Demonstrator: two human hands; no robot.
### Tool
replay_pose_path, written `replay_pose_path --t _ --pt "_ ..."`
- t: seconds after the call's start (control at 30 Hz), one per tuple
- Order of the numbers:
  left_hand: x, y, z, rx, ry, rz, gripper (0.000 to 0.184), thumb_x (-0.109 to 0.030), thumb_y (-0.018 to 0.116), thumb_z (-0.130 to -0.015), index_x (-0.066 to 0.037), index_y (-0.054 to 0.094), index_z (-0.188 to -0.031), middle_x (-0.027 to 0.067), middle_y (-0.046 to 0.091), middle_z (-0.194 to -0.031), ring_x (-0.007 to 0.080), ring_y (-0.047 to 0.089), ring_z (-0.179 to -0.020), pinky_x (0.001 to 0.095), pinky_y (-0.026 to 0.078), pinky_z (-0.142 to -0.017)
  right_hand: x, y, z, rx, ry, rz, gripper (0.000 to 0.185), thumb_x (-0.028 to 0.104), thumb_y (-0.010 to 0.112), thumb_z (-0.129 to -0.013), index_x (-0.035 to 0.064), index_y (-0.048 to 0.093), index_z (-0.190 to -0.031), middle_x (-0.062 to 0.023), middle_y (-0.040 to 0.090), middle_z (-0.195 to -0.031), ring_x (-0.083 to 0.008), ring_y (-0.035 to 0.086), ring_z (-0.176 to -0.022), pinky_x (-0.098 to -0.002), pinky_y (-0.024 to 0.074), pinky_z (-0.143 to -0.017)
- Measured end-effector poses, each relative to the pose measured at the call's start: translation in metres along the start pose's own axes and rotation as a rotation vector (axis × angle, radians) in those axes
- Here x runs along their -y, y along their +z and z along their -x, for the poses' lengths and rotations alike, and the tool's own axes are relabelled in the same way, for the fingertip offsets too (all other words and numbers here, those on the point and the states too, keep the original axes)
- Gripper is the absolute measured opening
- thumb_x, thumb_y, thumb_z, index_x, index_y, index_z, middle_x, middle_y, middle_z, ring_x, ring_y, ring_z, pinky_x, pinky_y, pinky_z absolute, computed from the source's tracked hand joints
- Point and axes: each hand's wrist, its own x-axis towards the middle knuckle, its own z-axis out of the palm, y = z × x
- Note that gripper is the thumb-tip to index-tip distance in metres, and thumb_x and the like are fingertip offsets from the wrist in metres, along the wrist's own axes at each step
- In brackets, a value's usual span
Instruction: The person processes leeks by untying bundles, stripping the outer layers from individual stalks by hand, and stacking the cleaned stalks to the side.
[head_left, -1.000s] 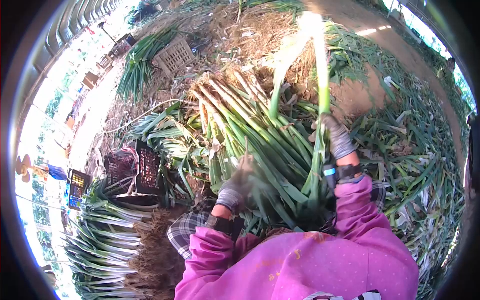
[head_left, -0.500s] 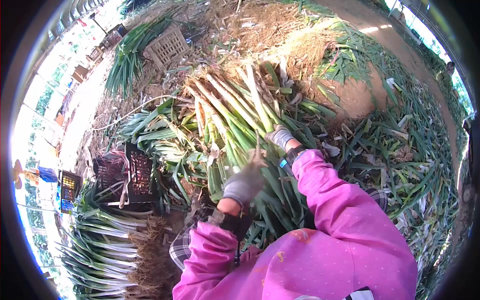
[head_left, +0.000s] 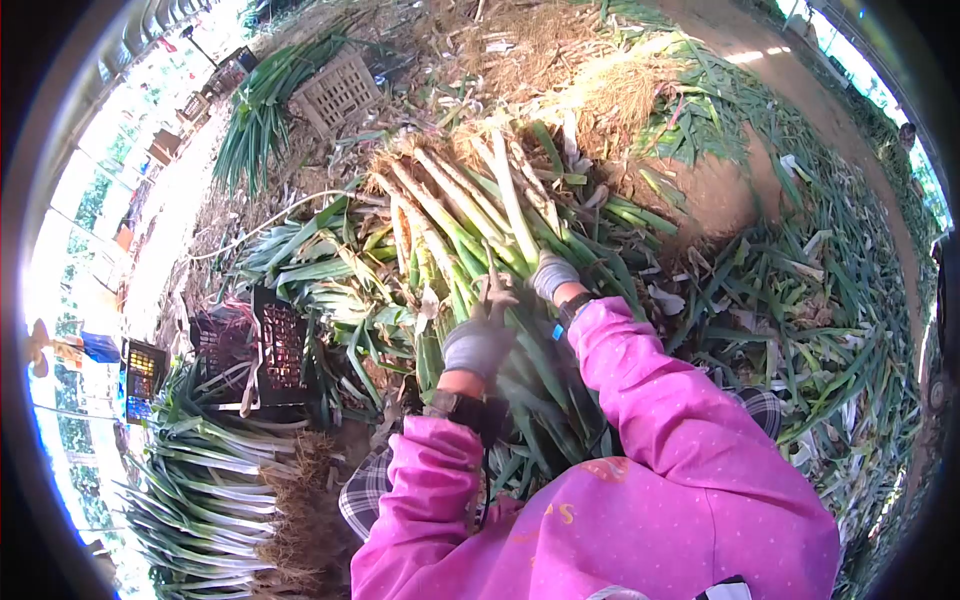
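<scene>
Gripping a leek (head_left: 513,200), the curled right hand (head_left: 554,276) perhaps risked tearing it by hard pulling; the left hand's (head_left: 480,338) closure was unclear.

Two gloved hands (head_left: 553,277); two pink sleeves (head_left: 640,370); one large beige crate (head_left: 337,92); leeks (head_left: 512,195) beyond count.

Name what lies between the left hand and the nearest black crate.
Head view: loose green leaves beside that black crate, then green stalks nearer the left hand.
</scene>
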Motion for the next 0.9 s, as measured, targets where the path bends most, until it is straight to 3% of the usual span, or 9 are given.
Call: replay_pose_path --t 0.07,0.13,0.3,0.4,0.53,0.67,0.8,0.87,0.9 --pt "-0.002 0.008 0.015 -0.035 0.205 -0.068 0.046 -0.039 0.054 -0.077 -0.011 0.046 -0.113 0.0198 0.055 -0.099 0.0389 0.059 -0.080 0.0449 0.047 -0.074 -0.011 0.007 -0.001 -0.017 0.015 0.002 0.042 0.024 0.064 -0.067 0.0058 0.057 -0.104 -0.0210 0.060 -0.102 -0.0328 0.057 -0.098 -0.0383 0.0461 -0.085" --pt "-0.002 0.023 0.033 -0.007 0.231 -0.098 0.039 -0.037 0.052 -0.080 -0.019 0.044 -0.114 0.0168 0.048 -0.101 0.0408 0.058 -0.076 0.0476 0.047 -0.071 -0.021 0.000 0.012 0.022 -0.013 0.021 0.040 0.027 0.063 -0.068 0.0047 0.057 -0.101 -0.0222 0.060 -0.099 -0.0350 0.057 -0.096 -0.0400 0.0462 -0.083" --pt "-0.025 0.028 0.061 0.061 0.265 -0.023 0.041 -0.037 0.051 -0.080 -0.015 0.043 -0.115 0.0183 0.050 -0.108 0.0382 0.058 -0.081 0.0461 0.046 -0.070 -0.056 -0.008 0.051 0.060 -0.047 0.028 0.043 0.030 0.066 -0.065 0.0049 0.057 -0.100 -0.0204 0.060 -0.101 -0.0327 0.057 -0.096 -0.0393 0.0464 -0.084" --pt "-0.029 0.030 0.047 0.027 0.127 0.017 0.044 -0.039 0.053 -0.078 -0.016 0.043 -0.114 0.0186 0.055 -0.101 0.0386 0.058 -0.082 0.0461 0.046 -0.070 -0.074 -0.008 0.077 0.072 -0.027 0.028 0.047 0.032 0.067 -0.065 0.0050 0.056 -0.101 -0.0204 0.060 -0.101 -0.0327 0.058 -0.096 -0.0389 0.0459 -0.084" --pt "-0.014 0.043 0.039 -0.190 0.210 0.000 0.043 -0.042 0.054 -0.076 -0.020 0.044 -0.111 0.0191 0.061 -0.083 0.0400 0.059 -0.077 0.0462 0.046 -0.070 -0.084 -0.007 0.096 0.107 0.025 0.002 0.049 0.032 0.068 -0.064 0.0050 0.055 -0.102 -0.0198 0.059 -0.102 -0.0327 0.057 -0.097 -0.0396 0.0455 -0.085" --pt "-0.031 0.045 0.066 0.027 0.179 0.044 0.050 -0.039 0.058 -0.073 -0.018 0.042 -0.115 0.0199 0.061 -0.080 0.0384 0.060 -0.076 0.0463 0.046 -0.069 -0.088 -0.001 0.091 0.082 0.016 -0.064 0.049 0.032 0.068 -0.065 0.0049 0.054 -0.104 -0.0196 0.059 -0.102 -0.0332 0.057 -0.097 -0.0399 0.0455 -0.084" --pt "-0.014 0.070 0.040 0.014 0.283 -0.176 0.047 -0.028 0.055 -0.076 -0.020 0.040 -0.120 0.0196 0.054 -0.098 0.0381 0.059 -0.083 0.0467 0.048 -0.073 -0.090 0.011 0.081 0.060 -0.039 -0.134 0.050 0.030 0.069 -0.063 0.0017 0.054 -0.101 -0.0213 0.059 -0.099 -0.0347 0.057 -0.094 -0.0396 0.0454 -0.082" --pt "-0.033 0.053 0.022 0.042 0.027 -0.124 0.039 -0.025 0.052 -0.078 -0.019 0.047 -0.116 0.0193 0.045 -0.110 0.0385 0.056 -0.093 0.0472 0.048 -0.077 -0.089 0.005 0.079 0.071 -0.052 -0.130 0.051 0.031 0.069 -0.063 0.0016 0.055 -0.102 -0.0216 0.060 -0.098 -0.0341 0.057 -0.093 -0.0386 0.0453 -0.082" --pt "-0.029 0.052 0.011 0.063 0.051 -0.208 0.038 -0.027 0.051 -0.078 -0.019 0.048 -0.115 0.0195 0.046 -0.110 0.0381 0.056 -0.094 0.0469 0.048 -0.077 -0.092 0.005 0.074 0.073 -0.061 -0.147 0.051 0.031 0.068 -0.062 0.0018 0.055 -0.102 -0.0214 0.060 -0.098 -0.0338 0.058 -0.092 -0.0382 0.0455 -0.081"
